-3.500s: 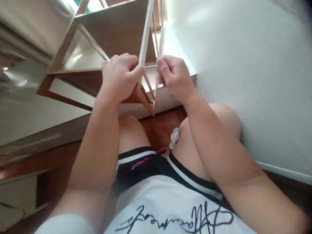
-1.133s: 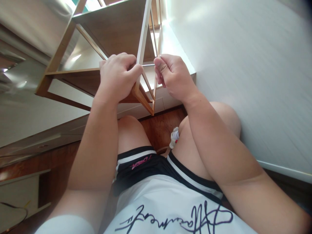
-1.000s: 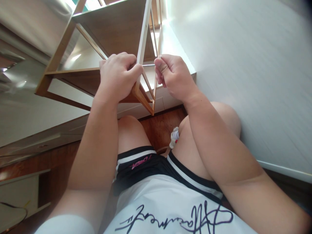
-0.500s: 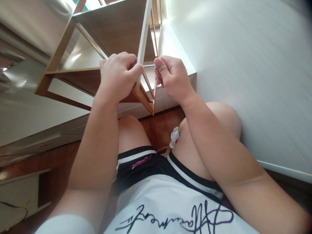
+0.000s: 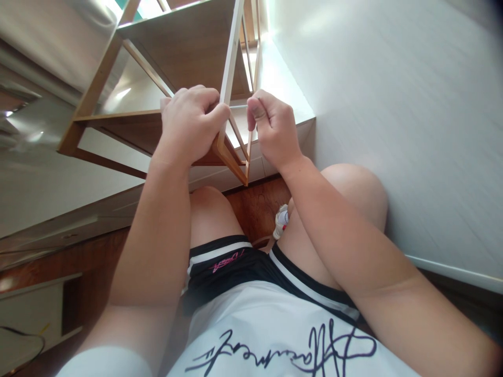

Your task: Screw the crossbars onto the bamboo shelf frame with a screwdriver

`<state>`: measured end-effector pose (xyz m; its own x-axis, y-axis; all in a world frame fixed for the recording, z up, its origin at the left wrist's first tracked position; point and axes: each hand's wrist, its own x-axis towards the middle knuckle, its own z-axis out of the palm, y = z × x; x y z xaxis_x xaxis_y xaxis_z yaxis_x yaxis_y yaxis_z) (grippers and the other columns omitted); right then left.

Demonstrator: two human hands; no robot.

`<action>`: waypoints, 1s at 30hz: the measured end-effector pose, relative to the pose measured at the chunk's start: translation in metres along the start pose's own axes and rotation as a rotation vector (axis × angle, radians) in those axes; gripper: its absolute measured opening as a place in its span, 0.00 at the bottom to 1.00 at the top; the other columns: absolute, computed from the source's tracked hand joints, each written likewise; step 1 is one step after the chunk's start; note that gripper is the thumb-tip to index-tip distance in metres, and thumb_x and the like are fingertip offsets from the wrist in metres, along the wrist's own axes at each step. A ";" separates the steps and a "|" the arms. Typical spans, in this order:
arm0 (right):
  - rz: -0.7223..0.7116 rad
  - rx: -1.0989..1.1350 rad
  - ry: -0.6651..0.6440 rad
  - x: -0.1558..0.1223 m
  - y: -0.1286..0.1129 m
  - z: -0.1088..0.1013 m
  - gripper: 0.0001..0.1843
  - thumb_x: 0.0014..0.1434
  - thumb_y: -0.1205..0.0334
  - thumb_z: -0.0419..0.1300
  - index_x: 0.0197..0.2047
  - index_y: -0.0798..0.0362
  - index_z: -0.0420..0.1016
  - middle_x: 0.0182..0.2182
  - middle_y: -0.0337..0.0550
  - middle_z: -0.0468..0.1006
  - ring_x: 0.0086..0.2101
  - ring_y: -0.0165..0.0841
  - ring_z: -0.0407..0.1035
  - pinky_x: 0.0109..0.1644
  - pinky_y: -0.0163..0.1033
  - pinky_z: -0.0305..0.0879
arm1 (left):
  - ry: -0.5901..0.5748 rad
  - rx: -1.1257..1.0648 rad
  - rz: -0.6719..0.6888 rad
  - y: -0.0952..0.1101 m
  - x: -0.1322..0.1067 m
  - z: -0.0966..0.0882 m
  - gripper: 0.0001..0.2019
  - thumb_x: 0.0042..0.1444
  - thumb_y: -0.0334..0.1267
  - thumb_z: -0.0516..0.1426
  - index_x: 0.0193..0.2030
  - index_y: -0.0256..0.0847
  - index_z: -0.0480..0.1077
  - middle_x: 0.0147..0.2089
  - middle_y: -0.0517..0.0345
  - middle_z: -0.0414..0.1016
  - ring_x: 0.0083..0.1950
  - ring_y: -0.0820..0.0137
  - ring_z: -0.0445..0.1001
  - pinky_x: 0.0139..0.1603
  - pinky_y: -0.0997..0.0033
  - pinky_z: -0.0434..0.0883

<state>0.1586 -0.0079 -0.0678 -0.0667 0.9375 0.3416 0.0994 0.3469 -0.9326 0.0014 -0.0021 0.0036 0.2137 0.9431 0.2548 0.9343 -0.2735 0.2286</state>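
A wooden shelf rack (image 5: 184, 50) tilts across the upper left, with flat boards between slim wooden posts. My left hand (image 5: 192, 120) is closed around the edge of its lower board, the thumb lying against the light front post (image 5: 230, 63). Just right of that post, my right hand (image 5: 271, 123) is closed, thumb against bent fingers. From its pinch a thin metal rod, apparently a hex key (image 5: 239, 107), runs level to the post's side. The fingers cover the key's other end, and where its tip meets the wood is too small to make out.
A large pale panel (image 5: 393, 104) rises close on the right. My bare knees and a white shoe (image 5: 281, 222) are below the rack, over a reddish-brown wooden floor (image 5: 247, 209). A shiny curtain (image 5: 58, 42) hangs at the upper left, and a dark cable (image 5: 23, 331) lies lower left.
My right hand has turned at the wrist and shifted slightly left, its fingers now curled over the key's bent end that showed before. My left hand and the rack have stayed nearly still.
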 end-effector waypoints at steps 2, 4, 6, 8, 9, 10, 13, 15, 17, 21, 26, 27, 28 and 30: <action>0.048 0.019 -0.005 0.000 0.001 0.003 0.29 0.63 0.31 0.46 0.25 0.47 0.61 0.22 0.40 0.67 0.31 0.36 0.68 0.33 0.40 0.64 | 0.002 -0.004 0.006 0.000 0.000 0.000 0.15 0.56 0.39 0.52 0.22 0.40 0.51 0.27 0.58 0.61 0.33 0.67 0.57 0.38 0.59 0.48; 0.090 0.058 -0.015 0.001 0.002 0.006 0.32 0.63 0.30 0.43 0.24 0.47 0.60 0.20 0.39 0.65 0.27 0.33 0.66 0.31 0.39 0.63 | 0.003 -0.005 0.008 -0.001 0.000 0.000 0.15 0.56 0.38 0.51 0.22 0.40 0.51 0.28 0.59 0.61 0.33 0.67 0.57 0.38 0.59 0.48; 0.099 0.115 -0.030 0.002 0.003 0.007 0.33 0.65 0.31 0.41 0.23 0.48 0.60 0.17 0.37 0.64 0.23 0.30 0.63 0.29 0.38 0.62 | 0.006 -0.002 0.004 -0.001 -0.001 0.000 0.15 0.57 0.38 0.52 0.22 0.40 0.51 0.28 0.59 0.61 0.33 0.68 0.57 0.38 0.59 0.49; 0.106 0.182 -0.050 0.003 0.003 0.008 0.33 0.66 0.32 0.41 0.21 0.48 0.59 0.16 0.36 0.64 0.21 0.29 0.60 0.28 0.38 0.61 | 0.006 0.000 -0.002 0.000 -0.001 0.000 0.15 0.57 0.37 0.52 0.22 0.40 0.51 0.27 0.59 0.61 0.33 0.68 0.57 0.39 0.59 0.49; 0.119 0.215 -0.059 0.004 0.002 0.008 0.33 0.65 0.32 0.42 0.21 0.47 0.59 0.15 0.36 0.63 0.19 0.29 0.59 0.27 0.39 0.61 | 0.006 0.001 -0.004 0.000 -0.001 0.000 0.15 0.57 0.37 0.52 0.22 0.40 0.51 0.27 0.59 0.61 0.33 0.68 0.57 0.39 0.59 0.50; 0.139 0.249 -0.067 0.005 0.001 0.008 0.33 0.65 0.32 0.43 0.20 0.47 0.59 0.14 0.36 0.62 0.18 0.30 0.58 0.25 0.39 0.60 | 0.005 0.001 -0.003 0.000 -0.001 0.000 0.15 0.57 0.37 0.52 0.22 0.40 0.51 0.27 0.59 0.61 0.33 0.68 0.57 0.39 0.59 0.50; 0.195 0.374 -0.069 0.006 -0.002 0.009 0.33 0.63 0.31 0.46 0.17 0.47 0.59 0.11 0.36 0.58 0.15 0.29 0.53 0.18 0.39 0.52 | 0.007 0.002 -0.002 0.000 -0.001 0.000 0.15 0.57 0.36 0.52 0.22 0.40 0.51 0.27 0.60 0.60 0.33 0.68 0.58 0.39 0.59 0.50; 0.249 0.474 -0.083 0.007 -0.004 0.010 0.34 0.63 0.31 0.47 0.17 0.48 0.58 0.10 0.35 0.55 0.13 0.28 0.49 0.15 0.37 0.43 | 0.016 0.003 0.002 0.000 -0.001 0.001 0.15 0.56 0.35 0.53 0.22 0.39 0.51 0.27 0.60 0.59 0.33 0.69 0.58 0.38 0.60 0.50; 0.317 0.554 -0.113 0.008 -0.004 0.011 0.33 0.63 0.32 0.47 0.18 0.48 0.57 0.10 0.34 0.55 0.11 0.27 0.46 0.14 0.36 0.37 | 0.024 0.002 0.006 -0.001 -0.001 0.002 0.15 0.56 0.35 0.53 0.22 0.39 0.51 0.27 0.60 0.58 0.33 0.70 0.58 0.38 0.60 0.49; 0.215 0.495 -0.150 0.009 -0.004 0.005 0.30 0.66 0.37 0.49 0.20 0.49 0.56 0.13 0.33 0.58 0.13 0.26 0.50 0.15 0.34 0.42 | 0.024 -0.002 0.003 -0.001 -0.001 0.003 0.15 0.57 0.35 0.53 0.22 0.39 0.52 0.27 0.61 0.58 0.33 0.70 0.58 0.38 0.61 0.48; -0.041 0.193 -0.137 0.007 -0.004 -0.006 0.24 0.70 0.49 0.49 0.24 0.49 0.58 0.19 0.34 0.62 0.20 0.28 0.57 0.25 0.35 0.57 | 0.015 0.001 0.000 0.000 0.000 0.002 0.16 0.57 0.35 0.53 0.22 0.39 0.51 0.27 0.60 0.59 0.34 0.69 0.59 0.38 0.60 0.49; -0.076 0.136 -0.123 0.007 -0.003 -0.007 0.23 0.71 0.51 0.49 0.24 0.49 0.58 0.19 0.34 0.62 0.21 0.28 0.58 0.28 0.35 0.59 | 0.014 0.000 0.002 0.000 0.000 0.002 0.16 0.57 0.35 0.53 0.22 0.39 0.51 0.27 0.60 0.59 0.34 0.68 0.59 0.38 0.60 0.49; -0.104 0.083 -0.107 0.007 -0.002 -0.008 0.22 0.71 0.52 0.49 0.24 0.49 0.59 0.20 0.35 0.63 0.23 0.29 0.60 0.31 0.35 0.61 | 0.015 -0.002 0.003 0.000 0.000 0.002 0.16 0.57 0.35 0.53 0.22 0.39 0.51 0.27 0.60 0.59 0.33 0.68 0.59 0.38 0.61 0.49; -0.142 -0.001 -0.072 0.007 0.002 -0.007 0.21 0.71 0.51 0.49 0.26 0.48 0.61 0.21 0.35 0.65 0.25 0.30 0.63 0.35 0.36 0.63 | 0.020 -0.003 0.006 -0.001 0.000 0.002 0.16 0.56 0.35 0.53 0.21 0.39 0.51 0.27 0.60 0.59 0.33 0.69 0.59 0.37 0.61 0.48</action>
<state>0.1652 -0.0001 -0.0662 -0.1514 0.8743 0.4611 0.0849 0.4763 -0.8752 0.0013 -0.0013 0.0012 0.2137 0.9375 0.2745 0.9321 -0.2798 0.2299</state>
